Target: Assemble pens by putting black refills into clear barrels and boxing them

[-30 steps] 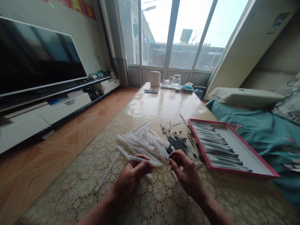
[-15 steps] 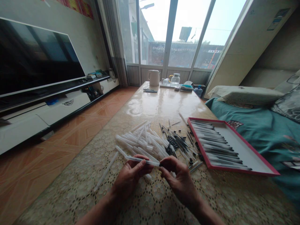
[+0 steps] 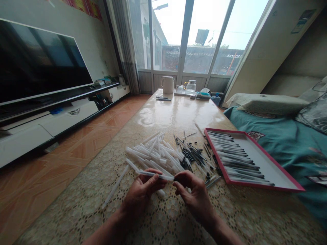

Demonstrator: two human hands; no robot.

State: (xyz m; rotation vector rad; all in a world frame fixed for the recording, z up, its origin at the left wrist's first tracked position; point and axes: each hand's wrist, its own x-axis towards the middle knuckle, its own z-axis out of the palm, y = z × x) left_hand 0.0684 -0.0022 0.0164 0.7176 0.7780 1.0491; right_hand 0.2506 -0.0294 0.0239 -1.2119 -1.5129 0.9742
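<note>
A translucent white pen barrel (image 3: 165, 177) lies nearly level across my left hand (image 3: 141, 189), which is closed around it with the thumb on top. At its right end sits a small black end piece (image 3: 175, 179), pinched between the thumb and forefinger of my right hand (image 3: 195, 194). Just beyond my hands is a heap of white pen barrels (image 3: 155, 151). To its right lie dark refills (image 3: 195, 153) and small black plastic parts (image 3: 188, 160) in a loose pile. A single barrel (image 3: 116, 187) rests apart, left of my left hand.
A shallow red-rimmed box (image 3: 276, 166) on the right holds a row of pens (image 3: 237, 153). At the table's far end stand a white jug (image 3: 168, 85), a glass pitcher (image 3: 190, 86) and a tissue pack (image 3: 203, 95). A teal-covered sofa (image 3: 255, 122) borders the table's right side.
Almost nothing differs. My right fingers have shifted very slightly at the barrel's black end; the barrel stays in my left hand.
</note>
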